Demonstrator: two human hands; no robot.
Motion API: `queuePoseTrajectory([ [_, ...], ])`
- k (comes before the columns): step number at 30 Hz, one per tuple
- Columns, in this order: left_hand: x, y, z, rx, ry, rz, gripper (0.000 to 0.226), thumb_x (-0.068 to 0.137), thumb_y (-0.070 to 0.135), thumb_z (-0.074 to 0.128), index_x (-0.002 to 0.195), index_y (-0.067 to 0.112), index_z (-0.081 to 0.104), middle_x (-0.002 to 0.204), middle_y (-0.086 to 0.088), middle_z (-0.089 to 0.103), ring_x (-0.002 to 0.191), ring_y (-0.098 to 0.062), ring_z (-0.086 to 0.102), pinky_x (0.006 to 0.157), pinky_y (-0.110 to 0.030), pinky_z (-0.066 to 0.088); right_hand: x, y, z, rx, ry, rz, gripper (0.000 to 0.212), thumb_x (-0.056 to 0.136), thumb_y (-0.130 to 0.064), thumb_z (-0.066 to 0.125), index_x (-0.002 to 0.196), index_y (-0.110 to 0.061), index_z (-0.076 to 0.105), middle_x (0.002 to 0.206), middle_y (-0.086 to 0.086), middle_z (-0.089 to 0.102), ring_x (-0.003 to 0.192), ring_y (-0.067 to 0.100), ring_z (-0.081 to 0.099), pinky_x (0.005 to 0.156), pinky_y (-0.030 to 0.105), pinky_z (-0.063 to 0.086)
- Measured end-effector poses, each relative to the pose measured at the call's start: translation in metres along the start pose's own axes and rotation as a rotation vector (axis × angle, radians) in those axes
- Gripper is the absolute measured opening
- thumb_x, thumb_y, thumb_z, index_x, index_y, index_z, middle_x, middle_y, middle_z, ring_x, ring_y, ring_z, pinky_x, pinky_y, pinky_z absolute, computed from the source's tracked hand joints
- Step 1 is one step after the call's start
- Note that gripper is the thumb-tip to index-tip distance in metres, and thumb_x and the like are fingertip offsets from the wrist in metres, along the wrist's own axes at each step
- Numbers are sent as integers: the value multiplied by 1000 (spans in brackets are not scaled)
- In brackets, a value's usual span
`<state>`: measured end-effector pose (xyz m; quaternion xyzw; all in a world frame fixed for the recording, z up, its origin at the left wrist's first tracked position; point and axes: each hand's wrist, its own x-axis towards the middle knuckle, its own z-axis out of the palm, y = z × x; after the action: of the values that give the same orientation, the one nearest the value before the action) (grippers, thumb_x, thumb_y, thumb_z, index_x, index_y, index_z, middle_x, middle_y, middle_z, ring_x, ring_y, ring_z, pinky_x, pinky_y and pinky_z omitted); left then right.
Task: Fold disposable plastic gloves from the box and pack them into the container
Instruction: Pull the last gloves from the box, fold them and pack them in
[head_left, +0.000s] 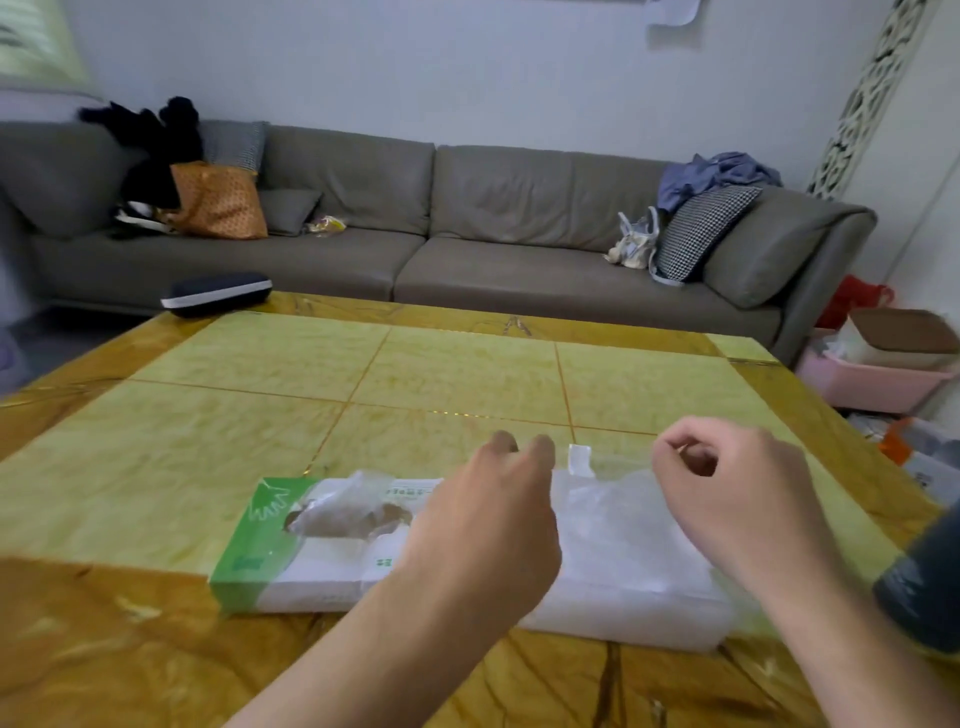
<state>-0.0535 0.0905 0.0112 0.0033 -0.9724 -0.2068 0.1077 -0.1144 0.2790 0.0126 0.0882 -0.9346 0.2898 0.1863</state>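
A green and white glove box (270, 540) lies on the table near the front, with a crumpled clear glove (353, 501) poking out of its opening. Right of it sits a clear plastic container (639, 587) with a white tab (579, 460) at its far edge. My left hand (493, 525) hovers over where box and container meet, fingers curled and pinching a thin clear glove (608, 483). My right hand (737, 499) is over the container's right side, pinching the same film with thumb and fingers. The glove is faint and stretches between both hands.
The yellow-green tiled table (415, 384) stretches away behind the box. A dark case (215, 293) lies at its far left corner. A dark cylindrical object (924, 571) stands at the right edge. A grey sofa (467, 234) and pink bin (872, 379) are beyond.
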Motion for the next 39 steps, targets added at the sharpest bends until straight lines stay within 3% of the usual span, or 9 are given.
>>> queuePoseTrajectory([
  [5, -7, -76, -21, -17, 211, -167, 24, 98, 31, 60, 121, 28, 53, 116, 10, 55, 94, -6, 55, 81, -25, 51, -26, -41, 32, 4, -64, -347, 20, 98, -15, 61, 109, -31, 64, 95, -23, 61, 89, -2, 59, 73, 22, 55],
  [8, -12, -127, -29, 6, 110, -307, 50, 87, 45, 75, 130, 31, 51, 123, 12, 56, 112, -9, 54, 95, -29, 50, -44, -64, 62, -45, -288, -579, 43, 98, -13, 54, 136, -30, 58, 129, -20, 56, 122, -1, 45, 107, 15, 36],
  [10, -12, -144, -30, -59, 23, -343, 31, 87, 44, 76, 113, 36, 62, 108, 16, 67, 97, -2, 62, 83, -25, 54, -54, -73, 84, -70, -428, -656, 50, 95, -16, 52, 143, -30, 53, 138, -17, 51, 128, 6, 41, 111, 21, 33],
  [15, -6, -159, -27, -220, 241, -303, 12, 95, 29, 70, 84, 33, 73, 75, 18, 71, 68, 2, 65, 56, -14, 44, -61, -79, 116, -165, -479, -731, 32, 76, -17, 64, 104, -31, 73, 109, -13, 61, 102, 15, 50, 89, 22, 47],
  [20, -5, -149, -44, -781, 457, -321, 15, 101, 21, 63, 92, 22, 76, 83, 6, 78, 75, -12, 74, 76, -38, 61, -59, -78, 125, -161, -450, -762, 25, 64, -20, 71, 85, -34, 73, 92, -19, 61, 88, 10, 56, 83, 18, 50],
  [24, -6, -142, -48, -1155, 360, -341, 21, 101, 14, 62, 94, 16, 81, 96, -9, 79, 89, -30, 76, 86, -49, 60, -58, -74, 120, 54, -423, -593, 43, 82, -11, 43, 103, -29, 75, 113, -20, 67, 112, 7, 56, 92, 24, 51],
  [29, -6, -141, -48, -1485, 283, -297, 22, 93, 7, 60, 106, 1, 76, 111, -23, 74, 92, -31, 72, 78, -42, 63, -40, -75, 78, 486, -57, -418, 37, 75, 9, 42, 64, -18, 65, 74, -9, 68, 71, 10, 67, 59, 27, 51],
  [34, -9, -128, -41, -1592, 171, -243, 31, 88, 3, 56, 113, -1, 75, 116, -24, 72, 101, -36, 71, 92, -55, 58, -18, -57, 50, 808, 128, -66, 41, 93, 16, 47, 78, -15, 69, 74, 7, 68, 62, 26, 62, 57, 45, 52],
  [39, -10, -104, -26, -1578, 61, -206, 29, 85, -2, 56, 104, 0, 78, 110, -24, 74, 91, -29, 74, 79, -32, 63, -15, -54, 39, 851, -229, -116, 27, 93, -30, 73, 119, -23, 67, 112, -2, 72, 106, 16, 71, 89, 33, 58],
])
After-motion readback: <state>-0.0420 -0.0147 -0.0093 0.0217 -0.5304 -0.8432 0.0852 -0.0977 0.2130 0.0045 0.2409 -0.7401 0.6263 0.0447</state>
